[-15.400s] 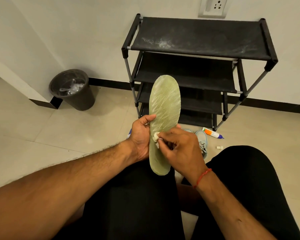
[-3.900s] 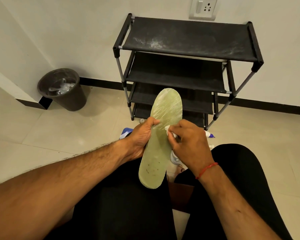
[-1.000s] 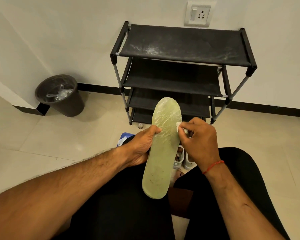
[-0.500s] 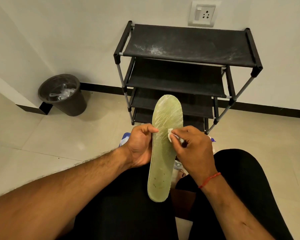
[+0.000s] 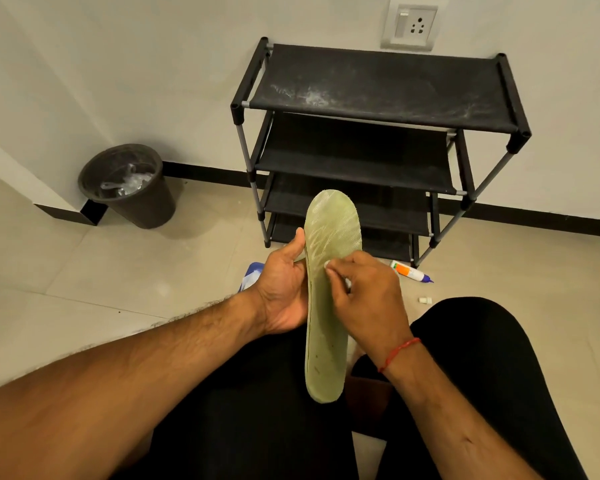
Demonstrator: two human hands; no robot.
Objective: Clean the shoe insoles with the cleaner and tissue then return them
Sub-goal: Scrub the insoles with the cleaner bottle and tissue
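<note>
Firmly braced pale-green mesh insole (image 5: 330,317).
Left hand (image 5: 284,287) gripped its edge so right hand (image 5: 366,294), pinching white tissue (image 5: 327,265), could rub.

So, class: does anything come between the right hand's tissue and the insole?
Nothing visible does. The right hand presses the pinched tissue straight onto the insole; the left hand holds only its left edge.

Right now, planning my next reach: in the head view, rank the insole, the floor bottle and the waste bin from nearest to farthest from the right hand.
From the right hand, which pinches tissue:
1. insole: touched by it, just to its left.
2. bottle: on the floor to the right.
3. waste bin: far left, by the wall.
</note>
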